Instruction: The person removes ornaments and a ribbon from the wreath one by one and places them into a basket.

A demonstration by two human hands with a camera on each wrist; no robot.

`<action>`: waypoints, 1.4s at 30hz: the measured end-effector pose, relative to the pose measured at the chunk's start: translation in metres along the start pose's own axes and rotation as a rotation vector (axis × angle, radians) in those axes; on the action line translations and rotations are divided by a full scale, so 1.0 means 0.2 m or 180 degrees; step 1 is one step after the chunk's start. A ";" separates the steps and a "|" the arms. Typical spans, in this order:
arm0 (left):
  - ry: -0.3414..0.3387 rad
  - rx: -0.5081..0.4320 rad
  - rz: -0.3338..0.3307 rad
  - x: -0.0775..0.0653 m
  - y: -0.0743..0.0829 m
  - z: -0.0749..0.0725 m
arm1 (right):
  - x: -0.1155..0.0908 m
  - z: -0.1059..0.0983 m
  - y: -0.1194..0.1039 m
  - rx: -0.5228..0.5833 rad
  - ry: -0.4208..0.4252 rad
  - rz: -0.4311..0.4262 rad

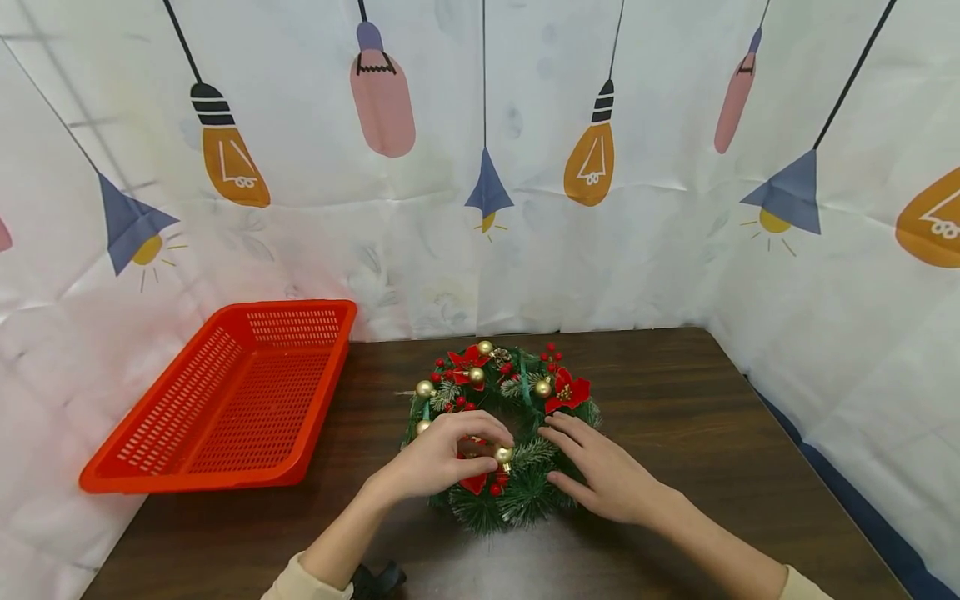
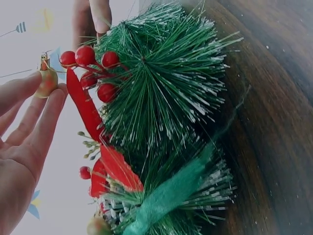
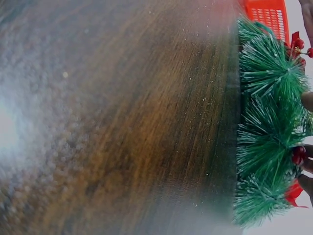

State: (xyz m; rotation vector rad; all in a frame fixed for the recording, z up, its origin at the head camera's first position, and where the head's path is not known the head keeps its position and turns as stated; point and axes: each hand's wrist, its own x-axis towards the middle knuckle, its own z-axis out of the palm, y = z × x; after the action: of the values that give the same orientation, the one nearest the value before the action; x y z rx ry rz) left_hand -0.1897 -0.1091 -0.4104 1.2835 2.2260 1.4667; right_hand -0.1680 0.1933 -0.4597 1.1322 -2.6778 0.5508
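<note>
Head view shows a wreath (image 1: 528,500) lying on the dark wood-grained worktop (image 1: 712,433), a little left of the middle and close to the far edge. A round ring, it lies flat, its decorated side and central opening facing up.

The left hand (image 1: 442,454) is above the wreath's near part, thumb and fingertips pinching a gold bauble (image 1: 503,455). In the left wrist view the bauble's cap points to the top of that picture, toward the side where other fingertips show. The right hand (image 1: 607,475) rests at the wreath's right side, its fingers apart and lightly bent, touching the greenery.

Six gold baubles are visible in the head view, counting the pinched one. Three red flowers (image 1: 567,390) show, the nearest partly covered by the left hand. One cluster of five red berries (image 2: 85,55) stands out in the left wrist view, with a green ribbon (image 2: 171,191) lower down.

One red basket (image 1: 187,485) sits at the far left corner, its long axis running from near left to far right. A black object (image 1: 378,581), partly hidden, lies by the left sleeve (image 1: 303,583). Behind hangs a white curtain (image 1: 420,267) printed with lamps, three of them blue-shaded.
</note>
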 end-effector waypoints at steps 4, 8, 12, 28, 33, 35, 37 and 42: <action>-0.0040 0.0013 -0.0028 0.02 -0.01 0.02 | 0.00 0.00 0.00 0.0017 0.0021 -0.0012; -0.0093 0.0103 0.0003 0.04 -0.01 0.03 | 0.00 0.00 0.00 0.0009 0.0034 -0.0024; -0.0161 0.0148 0.0100 0.05 0.00 0.04 | 0.00 0.00 0.00 -0.0005 0.0067 -0.0059; -0.0061 0.0142 -0.0082 0.05 0.00 0.09 | 0.00 0.00 0.00 -0.0021 0.0134 -0.0139; 0.0012 0.0016 -0.0207 0.03 0.01 0.07 | 0.00 0.00 0.01 -0.0008 0.0081 -0.0079; 0.0046 -0.0014 -0.0231 0.03 0.01 0.06 | 0.00 0.00 0.01 -0.0015 0.0065 -0.0063; 0.0070 -0.0005 -0.0240 0.02 0.00 0.06 | 0.00 0.00 0.01 -0.0011 0.0055 -0.0052; 0.0061 0.0043 -0.0229 0.01 0.00 0.05 | 0.01 0.00 0.01 0.0002 0.0035 -0.0045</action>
State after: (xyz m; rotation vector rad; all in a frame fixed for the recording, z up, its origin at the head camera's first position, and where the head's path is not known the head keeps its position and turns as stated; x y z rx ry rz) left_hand -0.1858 -0.1013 -0.4151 1.1850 2.2729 1.4468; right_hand -0.1699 0.1932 -0.4602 1.1440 -2.6584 0.5540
